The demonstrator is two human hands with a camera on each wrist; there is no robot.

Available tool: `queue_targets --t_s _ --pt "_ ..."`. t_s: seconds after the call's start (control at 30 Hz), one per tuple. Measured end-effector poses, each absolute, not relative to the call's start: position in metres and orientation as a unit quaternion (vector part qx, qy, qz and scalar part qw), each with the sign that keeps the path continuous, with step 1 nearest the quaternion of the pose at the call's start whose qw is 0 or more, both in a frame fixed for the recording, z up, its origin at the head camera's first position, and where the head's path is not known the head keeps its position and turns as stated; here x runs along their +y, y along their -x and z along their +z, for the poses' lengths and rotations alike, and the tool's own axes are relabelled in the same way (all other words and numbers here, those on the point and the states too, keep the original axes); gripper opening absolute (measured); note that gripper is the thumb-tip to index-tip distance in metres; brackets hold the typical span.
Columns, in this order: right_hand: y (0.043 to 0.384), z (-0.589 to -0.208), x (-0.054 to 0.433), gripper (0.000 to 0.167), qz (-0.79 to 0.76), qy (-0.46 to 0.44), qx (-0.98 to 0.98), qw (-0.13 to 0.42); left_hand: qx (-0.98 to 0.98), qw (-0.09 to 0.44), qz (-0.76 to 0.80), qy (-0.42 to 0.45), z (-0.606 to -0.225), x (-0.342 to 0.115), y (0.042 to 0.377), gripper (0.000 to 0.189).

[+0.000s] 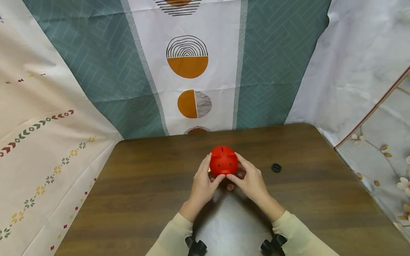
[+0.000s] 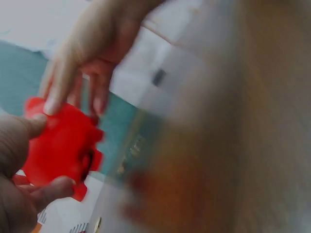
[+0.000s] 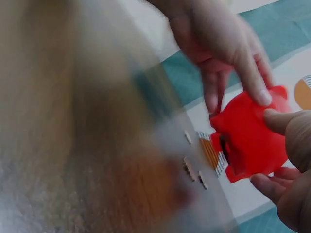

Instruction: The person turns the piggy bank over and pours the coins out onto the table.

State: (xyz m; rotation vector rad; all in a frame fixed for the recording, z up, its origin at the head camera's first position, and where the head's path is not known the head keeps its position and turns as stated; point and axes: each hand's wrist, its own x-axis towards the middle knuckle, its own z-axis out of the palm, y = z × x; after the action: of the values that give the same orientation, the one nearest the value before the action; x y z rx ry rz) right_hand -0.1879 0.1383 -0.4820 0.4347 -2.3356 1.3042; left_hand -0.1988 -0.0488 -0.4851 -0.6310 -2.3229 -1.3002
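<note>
A red piggy bank [image 1: 224, 163] with a coin slot on top is raised off the table between both hands, its dotted face towards me. My left hand [image 1: 203, 179] grips its left side and my right hand [image 1: 252, 179] its right side, with both thumbs meeting low at the front. A dark hole shows on the underside in the left wrist view, where the piggy bank [image 2: 60, 145] is blurred. Below it on the table lies a copper coin [image 1: 230, 187]. More coins [image 3: 189, 170] appear under it in the right wrist view.
A round black plug [image 1: 276, 168] rests on the brown wooden table [image 1: 144, 199], to the right of the hands. Patterned cloths hang behind the table's far edge and at both sides.
</note>
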Motion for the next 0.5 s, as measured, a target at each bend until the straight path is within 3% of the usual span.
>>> queue_targets --t_s 0.1,0.37,0.5 --pt "0.1885 -0.4856 0.1383 0.080 0.476 -0.145 -0.846 0.192 -0.840 0.163 -0.474 0.209 -0.4888 -0.0502 0.2000 0.085" --pt "0.1898 -0.4893 0.1383 0.080 0.478 -0.130 -0.851 0.176 -0.846 0.158 -0.467 0.204 -0.4926 -0.0512 0.2006 0.084" --pt "0.1894 -0.4868 0.1370 0.082 0.463 -0.162 -0.840 0.234 -0.836 0.219 -0.447 0.231 -0.4914 -0.0508 0.2003 0.083"
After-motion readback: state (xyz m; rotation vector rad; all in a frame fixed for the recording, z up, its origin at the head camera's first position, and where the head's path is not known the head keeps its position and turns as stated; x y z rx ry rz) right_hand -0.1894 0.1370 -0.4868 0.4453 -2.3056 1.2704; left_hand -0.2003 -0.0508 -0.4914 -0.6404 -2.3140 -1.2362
